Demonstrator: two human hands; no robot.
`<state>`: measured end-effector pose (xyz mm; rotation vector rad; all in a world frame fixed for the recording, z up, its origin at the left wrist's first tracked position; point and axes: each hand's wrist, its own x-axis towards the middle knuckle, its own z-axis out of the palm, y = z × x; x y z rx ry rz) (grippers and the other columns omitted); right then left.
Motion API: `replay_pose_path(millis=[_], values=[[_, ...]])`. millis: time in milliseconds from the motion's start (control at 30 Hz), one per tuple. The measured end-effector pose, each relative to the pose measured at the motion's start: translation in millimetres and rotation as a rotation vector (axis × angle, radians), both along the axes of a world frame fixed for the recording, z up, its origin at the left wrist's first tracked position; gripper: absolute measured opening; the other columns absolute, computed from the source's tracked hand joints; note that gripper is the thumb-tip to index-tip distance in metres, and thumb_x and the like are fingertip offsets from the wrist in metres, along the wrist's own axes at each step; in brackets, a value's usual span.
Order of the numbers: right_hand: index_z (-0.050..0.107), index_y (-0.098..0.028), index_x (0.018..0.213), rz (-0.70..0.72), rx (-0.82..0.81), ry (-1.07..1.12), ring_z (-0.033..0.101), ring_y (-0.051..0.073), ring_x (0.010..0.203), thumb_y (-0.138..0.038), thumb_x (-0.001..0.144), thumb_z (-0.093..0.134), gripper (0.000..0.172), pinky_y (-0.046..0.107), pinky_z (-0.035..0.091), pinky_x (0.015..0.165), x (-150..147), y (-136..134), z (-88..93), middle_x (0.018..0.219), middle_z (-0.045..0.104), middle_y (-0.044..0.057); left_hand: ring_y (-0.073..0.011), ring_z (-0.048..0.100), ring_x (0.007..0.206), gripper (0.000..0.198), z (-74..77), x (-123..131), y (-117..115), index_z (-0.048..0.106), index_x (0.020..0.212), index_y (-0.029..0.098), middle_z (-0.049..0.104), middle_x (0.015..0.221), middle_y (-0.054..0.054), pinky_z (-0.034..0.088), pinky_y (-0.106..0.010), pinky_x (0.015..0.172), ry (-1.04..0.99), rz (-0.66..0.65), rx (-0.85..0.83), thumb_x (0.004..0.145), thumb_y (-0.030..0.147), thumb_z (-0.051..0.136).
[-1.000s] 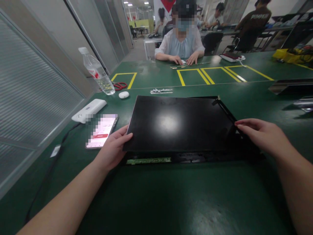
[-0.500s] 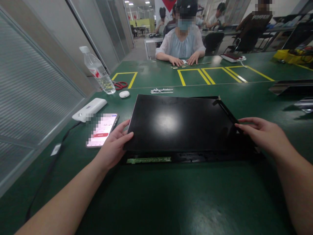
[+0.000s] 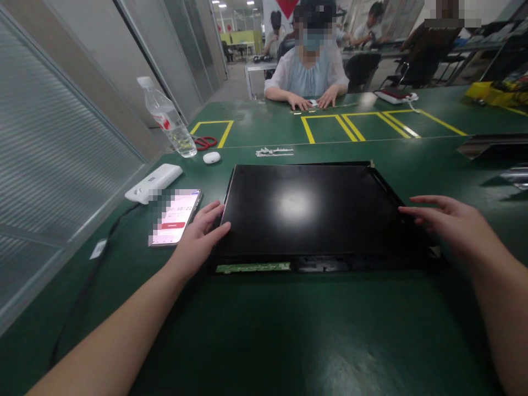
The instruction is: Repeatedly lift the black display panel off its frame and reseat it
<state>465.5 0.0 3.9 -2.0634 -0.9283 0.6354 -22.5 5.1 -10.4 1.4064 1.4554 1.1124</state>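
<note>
A black display panel lies flat in a shallow black frame on the green table, a ceiling light mirrored on its glossy face. A narrow green circuit board shows along the frame's near edge. At the panel's left edge is my left hand, thumb resting on the rim, fingers spread along the side and not wrapped round it. My right hand is by the right edge, fingers stretched and apart, one fingertip at or very near the frame.
Left of the panel lie a lit phone, a white power bank with a black cable, a white earbud case, red-handled scissors and a tilted water bottle. White scraps lie beyond. A masked person sits opposite.
The panel has come down from a raised, tilted position and now lies in the frame. My fingers have loosened; the right hand has drawn slightly away from the edge.
</note>
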Motion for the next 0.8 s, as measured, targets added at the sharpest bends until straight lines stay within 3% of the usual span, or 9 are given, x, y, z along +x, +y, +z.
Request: replay_pose_path(millis=[167, 333, 533, 800], values=[[0.077, -0.021, 0.097, -0.044, -0.003, 0.017, 0.057, 0.019, 0.067, -0.043, 0.049, 0.076, 0.052, 0.029, 0.038, 0.052, -6, 1, 5.3, 0.071, 0.066, 0.005, -0.0379, 0.041, 0.153, 0.055, -7.7, -4, 3, 0.074, 0.134, 0.023, 0.045, 0.166, -0.014, 0.026, -0.053, 0.127, 0.154, -0.057, -0.011, 0.086, 0.049, 0.077], [0.074, -0.023, 0.086, -0.054, 0.03, 0.036, 0.057, 0.019, 0.07, -0.04, 0.046, 0.074, 0.044, 0.028, 0.039, 0.053, -11, 0, 8.8, 0.077, 0.07, 0.006, -0.0377, 0.046, 0.149, 0.047, -3.7, 0, 4, 0.076, 0.129, 0.022, 0.05, 0.161, -0.015, 0.029, -0.053, 0.126, 0.257, -0.052, 0.009, 0.087, 0.045, 0.074], [0.073, -0.023, 0.083, -0.07, 0.063, 0.069, 0.056, 0.018, 0.071, -0.034, 0.051, 0.069, 0.035, 0.027, 0.042, 0.051, -2, 2, -1.9, 0.093, 0.076, 0.01, -0.0386, 0.045, 0.15, 0.046, -0.3, 4, 4, 0.075, 0.129, 0.018, 0.05, 0.159, -0.018, 0.03, -0.053, 0.126, 0.332, -0.068, 0.032, 0.089, 0.042, 0.07], [0.076, -0.022, 0.09, -0.015, 0.058, 0.013, 0.059, 0.017, 0.072, -0.038, 0.055, 0.07, 0.039, 0.024, 0.042, 0.049, 13, 3, -13.7, 0.094, 0.077, 0.009, -0.0374, 0.045, 0.15, 0.049, -4.9, 0, 6, 0.068, 0.137, 0.014, 0.047, 0.16, -0.02, 0.031, -0.057, 0.126, 0.556, -0.121, 0.053, 0.093, 0.035, 0.06]])
